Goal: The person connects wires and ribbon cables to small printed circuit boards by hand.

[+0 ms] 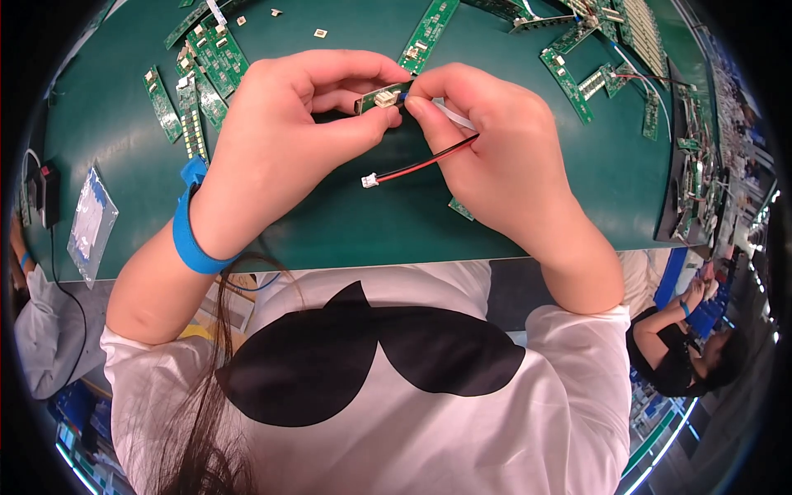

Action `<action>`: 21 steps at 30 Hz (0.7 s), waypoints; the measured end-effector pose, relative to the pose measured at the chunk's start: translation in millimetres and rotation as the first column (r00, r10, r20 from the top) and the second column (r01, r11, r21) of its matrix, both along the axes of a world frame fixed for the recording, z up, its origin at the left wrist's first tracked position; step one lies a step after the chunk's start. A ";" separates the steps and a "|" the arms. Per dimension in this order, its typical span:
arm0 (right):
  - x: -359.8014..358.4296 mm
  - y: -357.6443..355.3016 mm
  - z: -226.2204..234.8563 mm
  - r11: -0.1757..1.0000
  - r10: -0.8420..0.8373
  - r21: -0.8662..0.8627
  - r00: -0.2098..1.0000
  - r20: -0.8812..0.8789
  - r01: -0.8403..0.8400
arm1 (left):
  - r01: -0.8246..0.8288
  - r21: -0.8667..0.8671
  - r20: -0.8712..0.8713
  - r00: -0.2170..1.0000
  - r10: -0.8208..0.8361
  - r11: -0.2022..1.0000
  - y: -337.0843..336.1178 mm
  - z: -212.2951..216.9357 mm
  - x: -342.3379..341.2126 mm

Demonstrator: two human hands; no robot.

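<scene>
My left hand (318, 111) pinches a small green circuit board (370, 101) between thumb and fingers, above the middle of the table. A cream connector socket (386, 98) sits on the board's face. Close against it, my right hand (487, 124) is closed on a cable. From that hand a red and black wire pair (429, 160) runs down to the left, ending in a loose white plug (370, 180). A white ribbon-like strip (454, 114) shows beneath the right fingers. The fingertips hide the cable's end at the board, where a bit of blue shows.
On the green table (330, 223), circuit boards (216, 58) lie at the far left, and one long board (429, 37) behind my hands. More boards (565, 82) with wires lie at the far right, beside a rack of boards (697, 181). A clear bag (92, 219) lies left.
</scene>
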State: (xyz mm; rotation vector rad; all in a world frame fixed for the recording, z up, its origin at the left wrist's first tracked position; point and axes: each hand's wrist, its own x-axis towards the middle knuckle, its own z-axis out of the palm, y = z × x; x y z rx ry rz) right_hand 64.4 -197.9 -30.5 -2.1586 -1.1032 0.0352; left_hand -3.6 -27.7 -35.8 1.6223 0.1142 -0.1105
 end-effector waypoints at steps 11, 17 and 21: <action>-4.6 4.1 2.5 1.000 0.003 -0.017 1.000 0.005 -0.003 | -0.023 0.067 0.030 0.999 0.021 0.997 -1.1 -4.9 1.6; -7.7 3.9 2.0 0.999 0.008 -0.035 0.999 0.054 -0.006 | -0.133 0.021 0.055 0.990 0.132 0.991 -5.8 -8.9 2.5; -7.7 4.4 2.2 1.000 0.014 -0.012 0.999 0.042 -0.014 | -0.156 -0.003 0.002 0.988 0.156 0.988 -4.9 -2.3 2.2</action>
